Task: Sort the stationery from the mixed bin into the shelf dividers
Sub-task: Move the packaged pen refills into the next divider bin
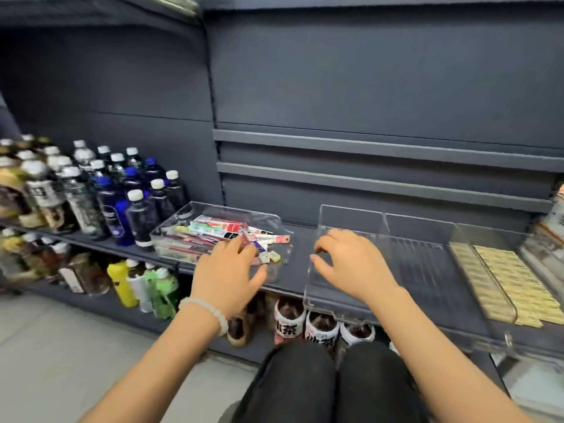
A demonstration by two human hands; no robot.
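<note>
Looking down at a dark grey shop shelf (293,270) with a plain grey back panel (366,71) and pale floor (45,346) below. On the shelf sits the clear mixed bin (171,227), stationery packets (219,228) heaped inside, small erasers (273,256) at its near corner. The left hand (227,270) reaches into the bin, fingers loosely bent over the packets; whether that grip has anything, I cannot tell. A pale bead bracelet (210,312) circles its wrist. The right hand (351,261) hovers released, fingers curled, over the clear shelf dividers (384,221). Further right, yellow boxes (512,282) fill a lane. Water bottles (122,193) crowd the left; drink bottles (146,288) stand below. Dark-trousered knees (329,383) sit nearest.
</note>
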